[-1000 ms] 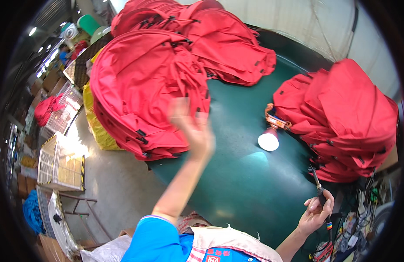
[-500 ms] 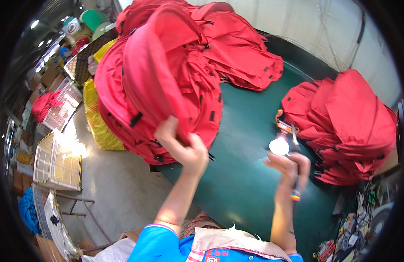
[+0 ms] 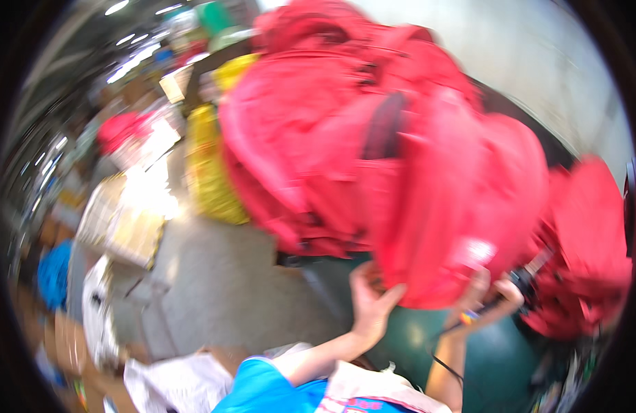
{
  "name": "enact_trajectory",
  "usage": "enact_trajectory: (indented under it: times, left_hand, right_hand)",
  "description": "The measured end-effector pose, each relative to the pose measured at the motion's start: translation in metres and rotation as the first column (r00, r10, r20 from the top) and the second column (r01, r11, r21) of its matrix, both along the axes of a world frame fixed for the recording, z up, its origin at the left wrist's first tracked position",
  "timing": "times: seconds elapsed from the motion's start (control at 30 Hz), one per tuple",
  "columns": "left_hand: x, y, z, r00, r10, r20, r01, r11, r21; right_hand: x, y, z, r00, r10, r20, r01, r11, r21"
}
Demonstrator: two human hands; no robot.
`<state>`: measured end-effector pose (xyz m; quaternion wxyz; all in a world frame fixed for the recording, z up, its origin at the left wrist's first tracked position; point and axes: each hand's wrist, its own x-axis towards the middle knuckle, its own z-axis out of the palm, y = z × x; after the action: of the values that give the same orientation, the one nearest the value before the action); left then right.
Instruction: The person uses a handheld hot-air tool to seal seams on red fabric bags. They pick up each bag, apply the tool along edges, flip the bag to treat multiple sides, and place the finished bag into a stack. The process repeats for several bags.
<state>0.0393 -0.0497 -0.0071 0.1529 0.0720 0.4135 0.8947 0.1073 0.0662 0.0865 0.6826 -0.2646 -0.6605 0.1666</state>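
A red fabric hood (image 3: 428, 220), blurred by motion, hangs in front of me with its lower end near my hands. My left hand (image 3: 373, 303) is closed on its lower left edge, thumb towards the cloth. My right hand (image 3: 493, 296) is at the lower right edge, fingers curled round a dark-handled tool (image 3: 523, 281). The tool has a pale, narrow tip pointing up and right; smear hides its exact kind. A thin dark cord (image 3: 438, 358) loops by the right wrist, which wears a multicoloured band. A bright patch of light falls on the cloth above this hand.
More red hoods (image 3: 297, 124) are heaped behind on the left, and another red pile (image 3: 593, 248) sits at the right. The dark green tabletop (image 3: 428, 337) shows below. A yellow sack (image 3: 211, 172) stands left, beside the grey floor. A pale wall (image 3: 517, 62) rises behind.
The red hood has come off the left heap to the right, in front of me. Both hands have moved to its lower end. The view has swung left.
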Motion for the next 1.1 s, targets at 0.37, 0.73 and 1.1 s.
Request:
enact_trajectory:
  times: [0.37, 0.73, 1.1]
  left_hand:
    - [0.028, 0.053, 0.057, 0.932, -0.315, -0.181, 0.309, 0.949, -0.062]
    - [-0.016, 0.154, 0.054, 0.856, -0.498, -0.139, 0.515, 0.845, 0.145]
    - [-0.025, 0.155, 0.017, 0.376, -0.919, 0.117, 0.909, 0.341, -0.241]
  right_hand:
    - [0.082, 0.044, 0.003, 0.997, -0.067, 0.044, 0.055, 0.973, 0.225]
    - [0.083, 0.16, -0.018, 0.97, -0.244, -0.011, 0.244, 0.966, 0.087]
    - [0.029, 0.165, -0.011, 0.978, 0.074, 0.193, -0.071, 0.997, -0.021]
